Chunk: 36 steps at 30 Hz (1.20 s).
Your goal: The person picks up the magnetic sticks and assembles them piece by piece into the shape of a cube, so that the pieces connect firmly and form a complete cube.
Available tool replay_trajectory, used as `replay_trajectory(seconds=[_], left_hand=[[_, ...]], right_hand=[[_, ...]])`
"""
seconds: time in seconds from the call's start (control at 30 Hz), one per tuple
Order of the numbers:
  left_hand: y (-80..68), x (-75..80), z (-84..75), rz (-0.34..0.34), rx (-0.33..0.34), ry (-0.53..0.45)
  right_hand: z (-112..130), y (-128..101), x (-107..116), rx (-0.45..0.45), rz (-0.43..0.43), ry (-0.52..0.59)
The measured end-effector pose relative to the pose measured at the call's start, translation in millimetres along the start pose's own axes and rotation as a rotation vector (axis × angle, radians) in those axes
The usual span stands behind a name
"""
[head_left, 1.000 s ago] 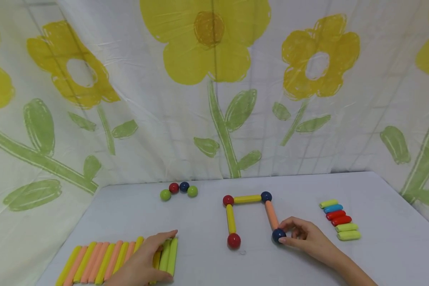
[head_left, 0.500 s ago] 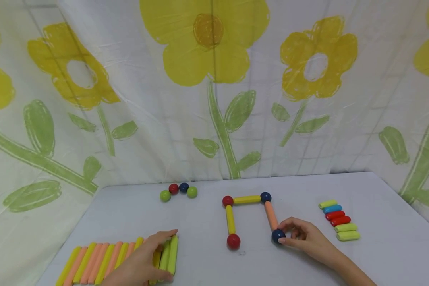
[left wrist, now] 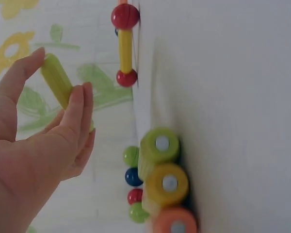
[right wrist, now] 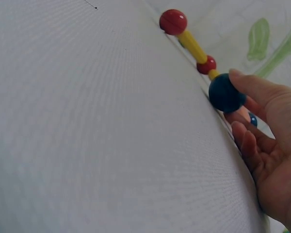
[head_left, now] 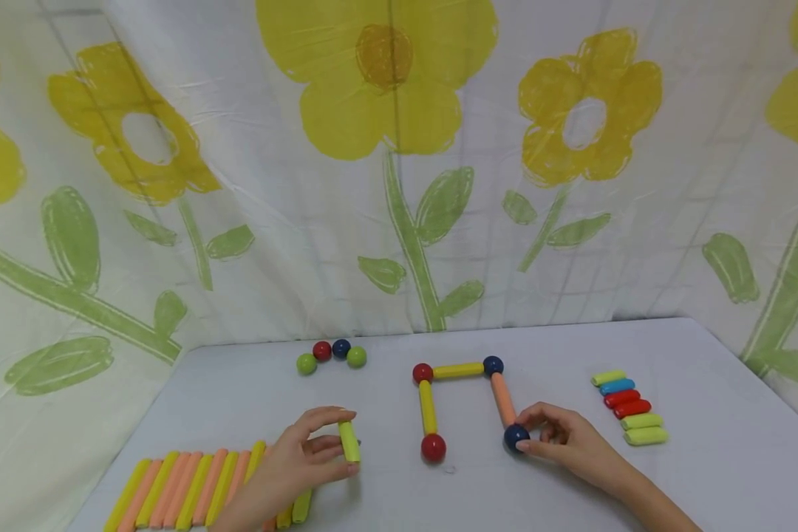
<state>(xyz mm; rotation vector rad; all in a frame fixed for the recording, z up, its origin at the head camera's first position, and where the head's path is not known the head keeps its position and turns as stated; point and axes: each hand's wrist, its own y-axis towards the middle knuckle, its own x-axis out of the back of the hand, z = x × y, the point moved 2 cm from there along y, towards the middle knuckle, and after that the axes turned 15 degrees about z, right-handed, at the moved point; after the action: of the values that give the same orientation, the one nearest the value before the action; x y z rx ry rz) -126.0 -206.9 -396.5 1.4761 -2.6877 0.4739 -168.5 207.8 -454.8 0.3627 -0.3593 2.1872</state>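
Note:
My left hand (head_left: 299, 462) pinches a light green rod (head_left: 349, 442) by its ends between thumb and fingers, raised over the table. In the left wrist view the green rod (left wrist: 56, 80) is tilted, clear of the row below. My right hand (head_left: 568, 443) holds a dark blue ball (head_left: 515, 439) between thumb and fingertips at the near end of a peach rod (head_left: 503, 399). That rod runs up to another blue ball (head_left: 493, 366). A yellow rod (head_left: 458, 370) joins it to a red ball (head_left: 423, 373), and a second yellow rod (head_left: 428, 408) leads down to a near red ball (head_left: 433, 448).
A row of yellow and peach rods (head_left: 193, 488), with a light green one (head_left: 302, 507) at its right end, lies front left. Several loose balls (head_left: 341, 349) sit at the back left. Short green, blue and red rods (head_left: 627, 408) are stacked side by side at right.
My left hand has lifted the light green rod off the right end of the row and moved right and up with it. My right hand stays on the blue ball.

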Motion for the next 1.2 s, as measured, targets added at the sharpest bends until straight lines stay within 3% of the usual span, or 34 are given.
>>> replay_trajectory(seconds=[0.2,0.5,0.57,0.73,0.77,0.87,1.03,1.2], left_hand=[[17.2,-15.8,-3.6,0.062,0.023,-0.078],[51.9,-48.7,-13.7,0.12,-0.15,-0.096],[67.2,-54.1,-6.1,0.134,-0.177,-0.107],[86.8,-70.9,-10.7,0.123,-0.204,-0.023],[83.5,-76.1,-21.8,0.11,-0.202,0.007],[87.2,-83.5,-26.8,0.088,-0.196,0.061],[91.1,-85.6,-24.7,0.066,-0.169,0.16],[93.6,-83.2,-22.0,0.057,-0.156,0.192]], right_hand=[[-1.4,-0.6,0.3,0.014,0.0,0.008],[-0.4,-0.5,0.9,-0.003,-0.003,0.0],[-0.1,-0.6,0.6,-0.003,-0.004,-0.002],[-0.3,-0.2,-0.4,-0.004,-0.006,-0.002],[-0.2,-0.2,-0.6,-0.007,-0.006,0.0],[0.5,0.1,-1.0,-0.011,-0.008,0.002],[1.1,0.5,-1.2,-0.012,-0.005,0.009],[0.8,-0.2,-0.5,-0.018,-0.01,-0.005]])
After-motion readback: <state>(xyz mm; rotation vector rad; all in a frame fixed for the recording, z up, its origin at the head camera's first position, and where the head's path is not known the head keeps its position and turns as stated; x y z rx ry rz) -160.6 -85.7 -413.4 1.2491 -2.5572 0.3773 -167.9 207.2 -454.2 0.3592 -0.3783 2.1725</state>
